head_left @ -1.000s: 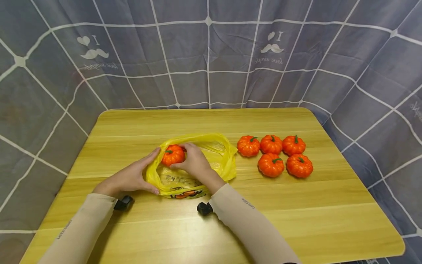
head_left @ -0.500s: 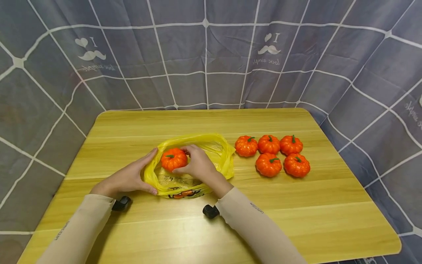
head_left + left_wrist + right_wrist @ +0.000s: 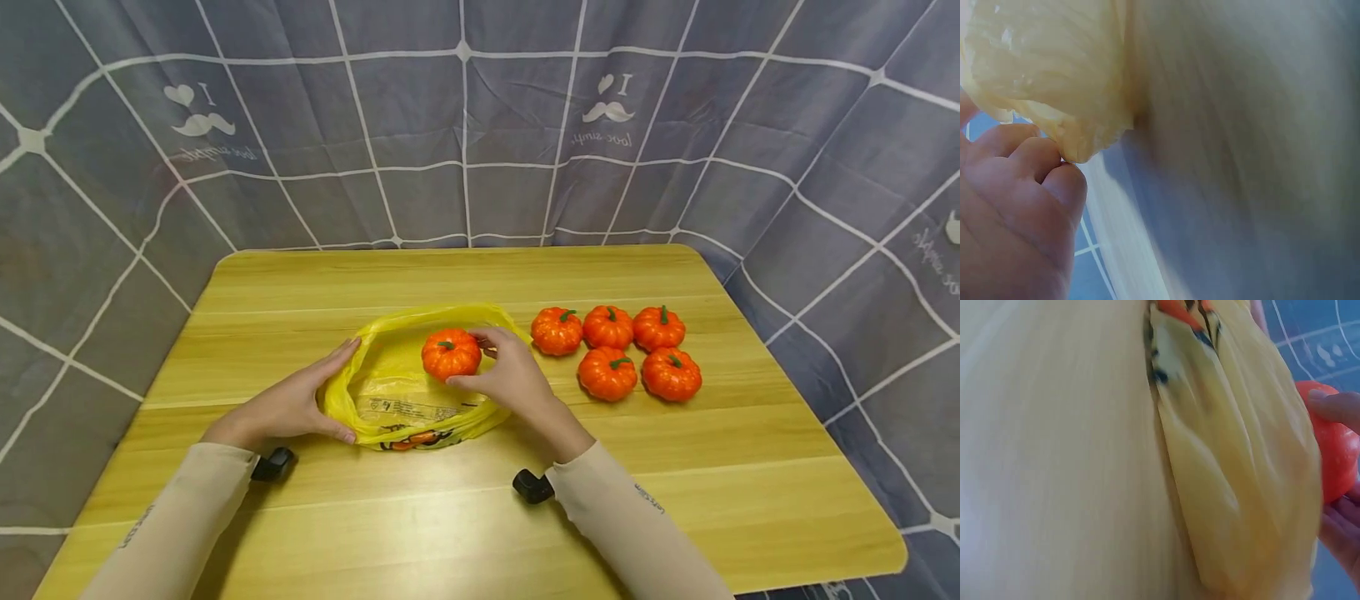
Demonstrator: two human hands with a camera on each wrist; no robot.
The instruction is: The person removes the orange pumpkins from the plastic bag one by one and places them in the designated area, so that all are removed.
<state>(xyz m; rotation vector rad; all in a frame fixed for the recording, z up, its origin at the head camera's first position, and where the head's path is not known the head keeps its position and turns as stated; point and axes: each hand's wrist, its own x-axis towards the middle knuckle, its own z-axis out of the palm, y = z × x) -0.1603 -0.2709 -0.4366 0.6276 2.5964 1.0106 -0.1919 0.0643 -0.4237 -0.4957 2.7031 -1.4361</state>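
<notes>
My right hand holds a small orange pumpkin with a green stem, fingers behind it and thumb at the front. It hangs over the right part of the open mouth of a yellow plastic bag. The right wrist view shows the same pumpkin just past the bag's edge. At the bag's left side my left hand grips the rim, thumb near the front and fingers towards the back. In the left wrist view its curled fingers lie against the thin bag.
Several more orange pumpkins stand in two rows on the wooden table, to the right of the bag. A grey curtain with white grid lines surrounds the back and sides.
My right hand has carried the pumpkin from the left end of the bag's mouth to the right and up. The left hand stays at the bag's left rim.
</notes>
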